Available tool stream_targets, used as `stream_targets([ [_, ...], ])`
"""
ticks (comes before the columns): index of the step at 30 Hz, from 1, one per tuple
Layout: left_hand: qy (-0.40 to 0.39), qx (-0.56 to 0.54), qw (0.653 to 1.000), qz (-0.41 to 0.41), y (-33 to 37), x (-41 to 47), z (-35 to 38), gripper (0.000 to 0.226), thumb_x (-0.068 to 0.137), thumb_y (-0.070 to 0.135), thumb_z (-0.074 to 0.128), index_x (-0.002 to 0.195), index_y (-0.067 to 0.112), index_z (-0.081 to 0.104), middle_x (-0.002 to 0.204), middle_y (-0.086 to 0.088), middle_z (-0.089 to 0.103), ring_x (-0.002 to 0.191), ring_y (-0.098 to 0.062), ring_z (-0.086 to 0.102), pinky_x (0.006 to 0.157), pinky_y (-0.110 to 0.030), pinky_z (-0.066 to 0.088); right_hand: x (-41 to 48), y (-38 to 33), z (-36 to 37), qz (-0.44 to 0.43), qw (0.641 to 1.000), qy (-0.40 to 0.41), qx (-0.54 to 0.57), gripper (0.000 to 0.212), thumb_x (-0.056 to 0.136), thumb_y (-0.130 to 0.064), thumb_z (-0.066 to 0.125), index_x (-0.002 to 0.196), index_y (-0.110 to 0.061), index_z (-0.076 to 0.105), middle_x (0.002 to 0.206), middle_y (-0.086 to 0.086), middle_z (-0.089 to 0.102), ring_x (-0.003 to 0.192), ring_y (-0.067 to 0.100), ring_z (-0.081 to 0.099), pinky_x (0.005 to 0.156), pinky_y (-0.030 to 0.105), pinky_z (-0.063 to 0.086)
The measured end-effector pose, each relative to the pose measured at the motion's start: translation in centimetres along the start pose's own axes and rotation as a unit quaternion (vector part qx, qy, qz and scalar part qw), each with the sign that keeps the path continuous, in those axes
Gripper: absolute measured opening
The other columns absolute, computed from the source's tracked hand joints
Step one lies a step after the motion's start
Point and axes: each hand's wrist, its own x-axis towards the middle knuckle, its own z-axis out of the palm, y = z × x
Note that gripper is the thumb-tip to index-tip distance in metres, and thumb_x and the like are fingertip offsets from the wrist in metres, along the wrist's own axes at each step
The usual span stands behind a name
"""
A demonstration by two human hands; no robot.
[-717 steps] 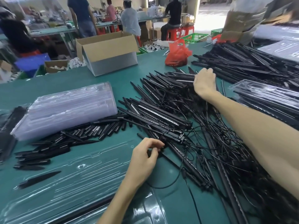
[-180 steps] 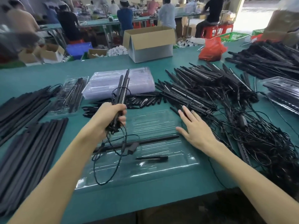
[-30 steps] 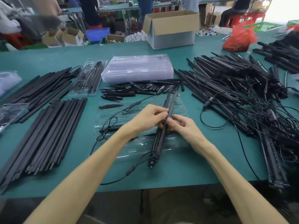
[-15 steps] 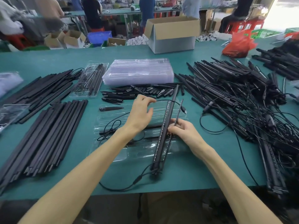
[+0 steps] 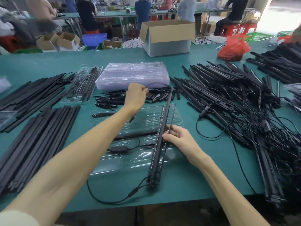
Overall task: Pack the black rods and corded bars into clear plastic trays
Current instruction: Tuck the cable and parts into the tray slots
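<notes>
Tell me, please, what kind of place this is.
Probably a factory packing workshop. The long green table holds heaps of identical black corded bars and a stack of clear plastic trays, and more workers work at another table behind, near cardboard boxes.

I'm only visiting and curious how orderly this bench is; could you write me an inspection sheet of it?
Surface: green table, crowded.
Job's things: open clear tray in front; tray stack behind; black rods left; corded bars pile right.
Clutter: short black pieces; red bag.
Hands: left hand pinches a thin cord; right hand grips two bars over the open tray.
Cables: looped cable near the table's front edge; more tangled in the pile.
Surroundings: cardboard box; people at benches behind.
</notes>
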Motion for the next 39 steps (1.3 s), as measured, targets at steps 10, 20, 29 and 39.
stream_targets([
  [10, -0.077, 0.036, 0.996, -0.017, -2.9, -1.6, -2.7, 0.019, 0.094, 0.012, 0.061, 0.105, 0.004, 0.074, 0.099, -0.012, 0.073, 0.083, -0.021, 0.066, 0.081, -0.032, 0.054, -0.1, 0.3, -0.4, -0.002, 1.000, 0.018, 0.017, 0.023, 0.094, -0.009, 0.065, 0.116, -0.015, 0.066, 0.107, 0.002, 0.076, 0.104, 0.018, 0.071, 0.092, 0.021, 0.052],
  [20, -0.365, 0.182, 0.904, 0.130, -4.4, -10.7, -5.7, 0.046, 0.077, 0.058, 0.078, 0.100, 0.025, 0.057, 0.102, 0.011, 0.046, 0.090, -0.010, 0.053, 0.079, -0.026, 0.047, 0.0, 0.5, -0.5, -0.005, 0.995, 0.081, 0.054, 0.022, 0.093, -0.011, 0.068, 0.114, -0.009, 0.067, 0.105, 0.014, 0.075, 0.090, 0.032, 0.064, 0.087, 0.044, 0.051],
  [29, -0.363, 0.237, 0.894, 0.112, -7.0, -11.9, -8.6, 0.027, 0.081, 0.047, 0.079, 0.086, 0.033, 0.057, 0.091, 0.014, 0.058, 0.085, -0.010, 0.057, 0.066, -0.026, 0.044, 0.1, 0.2, -0.8, 0.015, 0.991, 0.102, 0.080, 0.018, 0.093, -0.010, 0.067, 0.110, -0.005, 0.068, 0.104, 0.016, 0.075, 0.087, 0.023, 0.067, 0.077, 0.030, 0.055],
  [39, -0.158, 0.328, 0.931, 0.013, -8.5, -8.5, -13.7, 0.024, 0.093, 0.040, 0.068, 0.088, 0.017, 0.062, 0.093, -0.001, 0.062, 0.084, -0.024, 0.062, 0.077, -0.040, 0.053, 0.2, 0.3, -0.7, 0.014, 0.989, 0.119, 0.088, 0.021, 0.093, -0.008, 0.066, 0.113, 0.000, 0.065, 0.105, 0.018, 0.073, 0.090, 0.025, 0.067, 0.087, 0.039, 0.054],
])
